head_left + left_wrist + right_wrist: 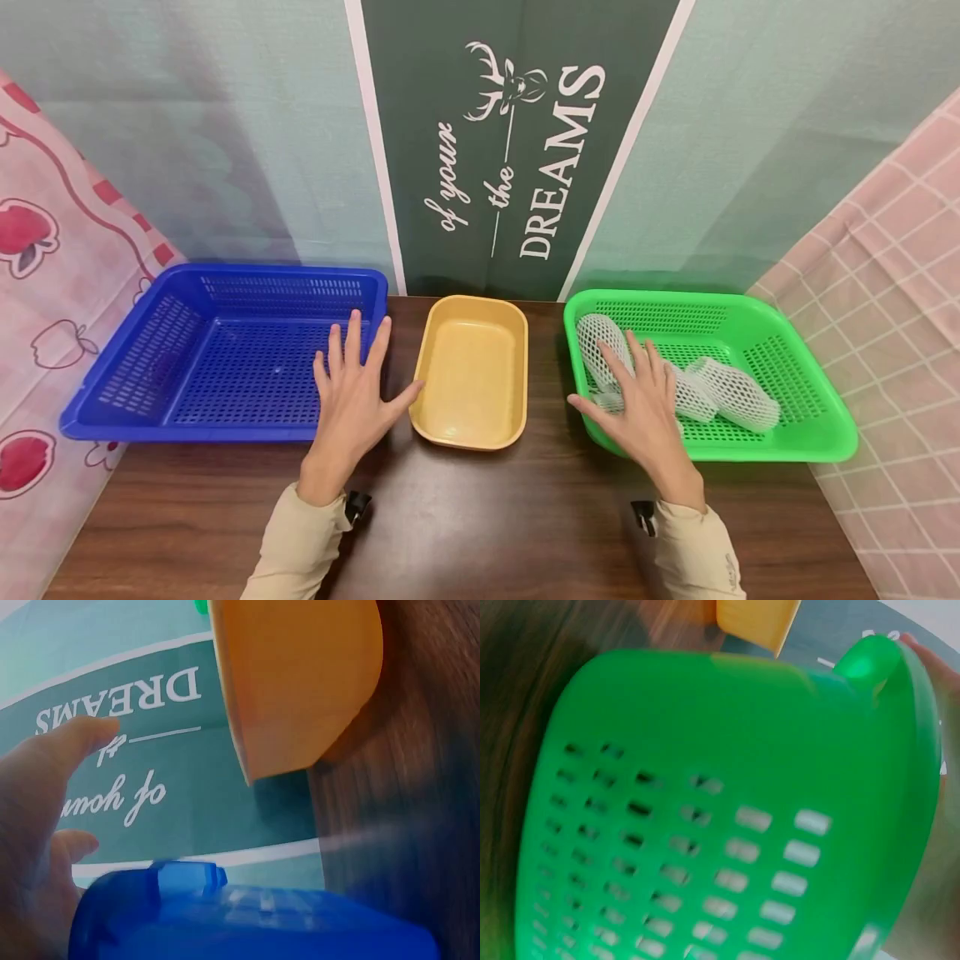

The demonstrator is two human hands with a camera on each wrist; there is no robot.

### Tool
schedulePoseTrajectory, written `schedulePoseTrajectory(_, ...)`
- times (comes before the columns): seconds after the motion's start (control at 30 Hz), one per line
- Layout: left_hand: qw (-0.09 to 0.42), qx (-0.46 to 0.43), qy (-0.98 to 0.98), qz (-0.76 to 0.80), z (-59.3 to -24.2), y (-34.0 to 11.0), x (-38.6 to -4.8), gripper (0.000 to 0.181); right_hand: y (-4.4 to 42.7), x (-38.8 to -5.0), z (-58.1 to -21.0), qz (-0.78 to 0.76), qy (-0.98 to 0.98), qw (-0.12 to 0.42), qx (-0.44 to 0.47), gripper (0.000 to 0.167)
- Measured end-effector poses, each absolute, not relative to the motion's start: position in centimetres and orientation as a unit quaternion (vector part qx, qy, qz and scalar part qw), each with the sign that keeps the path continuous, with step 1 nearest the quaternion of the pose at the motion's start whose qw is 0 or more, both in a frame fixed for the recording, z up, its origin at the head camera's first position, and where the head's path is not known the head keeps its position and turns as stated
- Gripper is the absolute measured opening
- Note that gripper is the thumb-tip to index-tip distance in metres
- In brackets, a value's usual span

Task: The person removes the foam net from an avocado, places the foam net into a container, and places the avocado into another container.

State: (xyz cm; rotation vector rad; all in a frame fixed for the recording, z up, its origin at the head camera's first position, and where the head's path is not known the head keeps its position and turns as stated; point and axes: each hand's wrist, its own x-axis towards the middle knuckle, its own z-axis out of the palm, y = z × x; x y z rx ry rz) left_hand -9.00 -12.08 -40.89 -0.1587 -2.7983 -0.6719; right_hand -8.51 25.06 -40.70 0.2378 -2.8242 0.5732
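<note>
My left hand (pixel 352 404) hovers with spread fingers over the right end of a blue plastic basket (pixel 247 367). Its thumb reaches to the left rim of a yellow tray (pixel 472 375); whether they touch I cannot tell. Above the left part of a green plastic basket (pixel 813 392) is my right hand (pixel 648 408), fingers apart and nearly straight. Under and beside it lie white foam net sleeves: one at the back left (pixel 596 337), another in the middle (pixel 693 396), and one farther right (pixel 742 400). The right hand partly hides them, and their contents are unclear.
All three containers stand in a row on a dark wooden table (pixel 480 517). Behind them hangs a green cloth with white lettering (pixel 517 150). Patterned pink cloths close off the left side (pixel 45 358) and the right side (pixel 900 333).
</note>
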Motion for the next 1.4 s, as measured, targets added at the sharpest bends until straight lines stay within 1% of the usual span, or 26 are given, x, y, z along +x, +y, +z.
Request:
schedulePoseTrajectory(0.17, 0.133, -0.055, -0.961, -0.235, -40.7, -13.2, -8.6, 0.093, 26.5, -8.2, -40.9, 0.234, -0.961, 0.123, 0.088, 0.083)
schedulePoseTrajectory(0.33, 0.134, -0.06, -0.962, -0.231, -40.6, -14.4, -8.3, 0.09, 28.2, -8.0, -41.0, 0.27, -0.953, 0.104, 0.084, 0.081)
schedulePoseTrajectory(0.6, 0.12, -0.067, -0.962, -0.234, -40.9, -15.7, -7.6, 0.087, 30.2, -7.6, -41.1, 0.285, -0.951, 0.086, 0.08, 0.076)
schedulePoseTrajectory(0.87, 0.092, -0.052, -0.967, -0.23, -40.6, -16.5, -7.2, 0.084, 31.8, -7.3, -41.3, 0.274, -0.957, 0.059, 0.069, 0.078)
schedulePoseTrajectory(1.1, 0.082, -0.052, -0.968, -0.232, -40.9, -16.8, -7.0, 0.083, 32.3, -7.5, -41.2, 0.259, -0.963, 0.02, 0.075, 0.077)
schedulePoseTrajectory(1.2, 0.089, -0.053, -0.966, -0.238, -41.1, -16.9, -7.0, 0.083, 32.4, -7.5, -41.1, 0.257, -0.963, 0.007, 0.078, 0.076)
schedulePoseTrajectory(1.4, 0.11, -0.061, -0.962, -0.241, -41.6, -17.1, -7.0, 0.082, 33.1, -7.1, -40.5, 0.252, -0.964, -0.045, 0.067, 0.078)
